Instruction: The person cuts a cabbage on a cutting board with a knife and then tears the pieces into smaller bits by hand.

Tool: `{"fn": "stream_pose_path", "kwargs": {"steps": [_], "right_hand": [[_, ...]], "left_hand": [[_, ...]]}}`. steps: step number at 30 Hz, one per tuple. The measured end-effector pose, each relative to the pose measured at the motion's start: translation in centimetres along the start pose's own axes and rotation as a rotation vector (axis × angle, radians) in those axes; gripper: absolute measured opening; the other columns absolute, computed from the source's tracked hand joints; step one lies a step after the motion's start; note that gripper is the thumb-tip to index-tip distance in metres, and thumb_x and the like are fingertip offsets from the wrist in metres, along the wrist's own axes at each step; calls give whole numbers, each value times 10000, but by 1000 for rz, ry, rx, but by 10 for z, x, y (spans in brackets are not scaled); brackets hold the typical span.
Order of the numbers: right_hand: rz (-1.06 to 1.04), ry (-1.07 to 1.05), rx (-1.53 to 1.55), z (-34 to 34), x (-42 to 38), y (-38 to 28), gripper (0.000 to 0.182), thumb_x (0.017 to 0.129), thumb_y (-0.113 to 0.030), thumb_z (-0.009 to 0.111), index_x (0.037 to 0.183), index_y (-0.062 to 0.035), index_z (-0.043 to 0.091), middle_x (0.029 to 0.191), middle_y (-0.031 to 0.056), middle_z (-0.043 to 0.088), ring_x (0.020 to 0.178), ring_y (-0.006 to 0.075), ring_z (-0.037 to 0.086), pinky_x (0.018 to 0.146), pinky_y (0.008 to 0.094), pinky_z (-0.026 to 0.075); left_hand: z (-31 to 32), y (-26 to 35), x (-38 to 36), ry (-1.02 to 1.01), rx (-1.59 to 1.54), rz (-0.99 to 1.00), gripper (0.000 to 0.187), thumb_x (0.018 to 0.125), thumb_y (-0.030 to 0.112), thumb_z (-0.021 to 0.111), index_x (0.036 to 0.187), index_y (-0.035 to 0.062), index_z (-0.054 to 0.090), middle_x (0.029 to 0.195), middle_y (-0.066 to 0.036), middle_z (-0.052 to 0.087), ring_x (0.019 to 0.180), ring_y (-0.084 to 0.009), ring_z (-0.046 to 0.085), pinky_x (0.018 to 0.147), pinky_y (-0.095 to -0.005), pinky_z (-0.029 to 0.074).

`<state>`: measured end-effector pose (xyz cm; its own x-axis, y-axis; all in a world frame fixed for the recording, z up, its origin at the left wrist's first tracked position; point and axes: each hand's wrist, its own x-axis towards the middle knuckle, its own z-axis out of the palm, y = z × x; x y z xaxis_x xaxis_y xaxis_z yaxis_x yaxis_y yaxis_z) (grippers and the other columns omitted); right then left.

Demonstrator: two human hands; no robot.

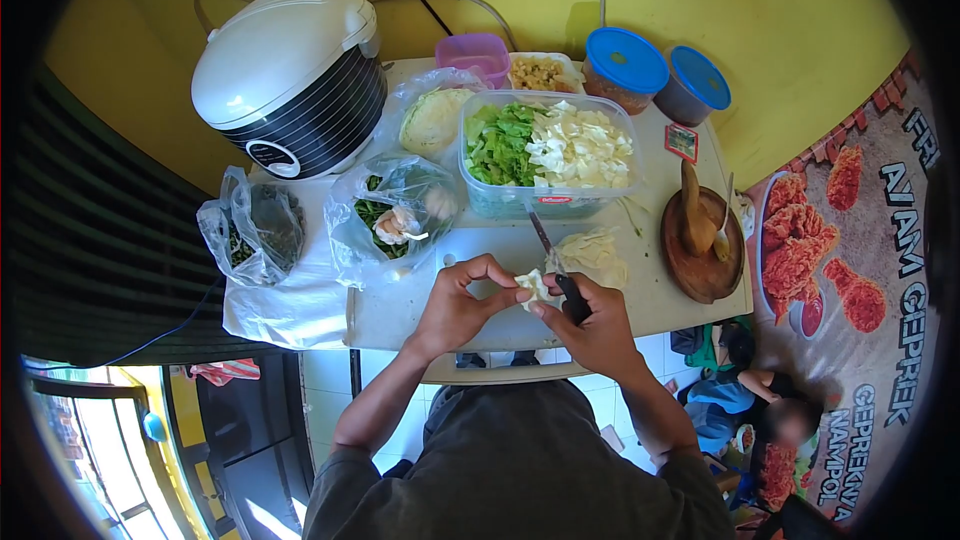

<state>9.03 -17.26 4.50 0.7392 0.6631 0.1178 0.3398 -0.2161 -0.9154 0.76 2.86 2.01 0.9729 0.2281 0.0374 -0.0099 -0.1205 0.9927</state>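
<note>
My left hand (462,308) pinches a small pale piece of cabbage (533,287) between thumb and fingers, above the table's front part. In my right hand (592,328) is a knife (573,298) with a black handle, its blade pointing away from me; the fingertips of that hand also reach the cabbage piece. Just beyond lie some loose cabbage leaves (592,258). Behind them stands a clear plastic container (500,202), with chopped green lettuce (500,145) on its left side and cut white cabbage (580,147) on its right.
Left are a rice cooker (290,70), a bag of greens and garlic (392,215) and another bag (252,225). A cabbage half (437,122) lies behind. Blue-lidded tubs (627,60) stand at the back; a mortar with pestle (703,245) sits right. A person (715,400) is beyond the table.
</note>
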Motion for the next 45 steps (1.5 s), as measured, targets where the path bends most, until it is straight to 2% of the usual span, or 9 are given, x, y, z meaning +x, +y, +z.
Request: {"fn": "stream_pose_path", "kwargs": {"steps": [8,12,15,18,24,27,32,35,45], "right_hand": [[-166,511,-107,-41,58,-7,228,926,-110,762,1093,31,698,739,-42,604,638,10,474,571,209,400],[-232,661,-223,-68,98,5,188,916,-61,725,1082,25,706,778,25,665,648,59,557,600,240,455],[-365,573,-408,-77,109,12,214,869,26,656,1076,20,712,865,118,728,707,157,667,654,287,515],[-213,401,-333,-78,103,10,296,835,56,590,1103,22,712,958,183,746,808,231,719,704,317,541],[-232,223,-356,-90,99,19,307,898,-12,583,1179,37,697,1067,186,743,811,208,711,712,313,536],[-396,424,-299,-82,79,1,305,908,-32,638,1199,38,698,1120,175,730,838,216,716,748,315,538],[-311,198,-161,-77,34,37,458,809,-95,826,1251,-60,711,1291,137,662,1093,286,696,901,350,555],[-202,12,-381,-70,25,44,681,694,-246,937,1313,-148,670,1468,146,540,1200,350,655,963,416,555],[-109,303,-496,-47,27,59,714,667,-299,952,1257,-88,611,1243,120,608,1069,324,678,874,421,572]], "left_hand": [[-3,-12,-6,102,193,125,126,904,74,776,1017,25,753,1013,-94,761,940,-210,731,854,-325,558],[-4,-14,-11,69,242,104,123,901,71,773,1015,29,752,1002,-104,754,934,-240,733,835,-343,570],[-6,-16,-13,53,254,98,119,905,70,769,1013,26,749,997,-110,751,931,-242,733,831,-345,572],[-7,-14,-15,47,243,100,113,906,58,763,1009,17,740,986,-116,743,921,-252,731,824,-349,573],[-7,-15,-13,13,303,163,110,901,43,761,1000,10,727,952,-113,723,892,-268,714,789,-362,574],[-7,-15,-11,-13,331,177,113,901,50,763,1002,16,727,952,-111,721,889,-269,706,772,-365,570],[-7,-11,-10,-10,386,198,107,906,74,762,998,31,729,942,-104,721,858,-277,689,742,-369,556],[-7,-14,-5,-9,414,242,105,906,91,764,992,41,730,937,-96,721,843,-283,679,735,-372,550],[-9,-6,-3,-50,428,147,118,899,66,763,1012,36,749,985,-99,741,911,-258,694,777,-369,546]]}}
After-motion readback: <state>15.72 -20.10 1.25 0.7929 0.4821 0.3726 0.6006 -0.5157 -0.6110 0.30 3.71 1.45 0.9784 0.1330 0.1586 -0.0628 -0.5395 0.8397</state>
